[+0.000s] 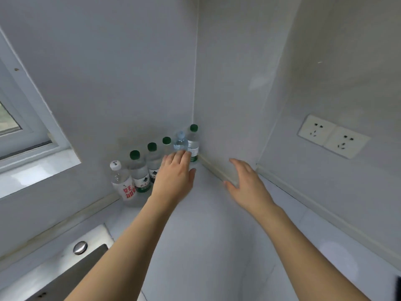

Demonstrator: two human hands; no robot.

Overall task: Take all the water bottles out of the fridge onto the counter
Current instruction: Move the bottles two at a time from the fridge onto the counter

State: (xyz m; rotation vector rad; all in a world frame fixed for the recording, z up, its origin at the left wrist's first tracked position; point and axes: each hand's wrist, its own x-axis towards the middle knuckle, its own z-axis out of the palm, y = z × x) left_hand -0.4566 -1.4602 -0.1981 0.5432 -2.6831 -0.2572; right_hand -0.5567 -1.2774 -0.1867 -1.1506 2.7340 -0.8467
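Several water bottles stand in a row on the white counter (pixel 208 235) along the back wall, reaching into the corner. A white-capped bottle with a red label (pixel 123 183) is leftmost, then green-capped bottles (pixel 140 170), and a last green-capped bottle (pixel 193 142) in the corner. A small clear bluish bottle (pixel 180 141) stands in front of that one. My left hand (pixel 174 177) is stretched out with straight fingers, fingertips at the base of the bluish bottle. My right hand (pixel 245 183) hovers open over the counter near the right wall. The fridge is out of view.
A steel sink (pixel 65 268) with a round knob lies at the lower left. A window (pixel 19 127) with its sill is on the left wall. Two wall sockets (pixel 332 135) sit on the right wall. A raised strip runs where counter meets wall.
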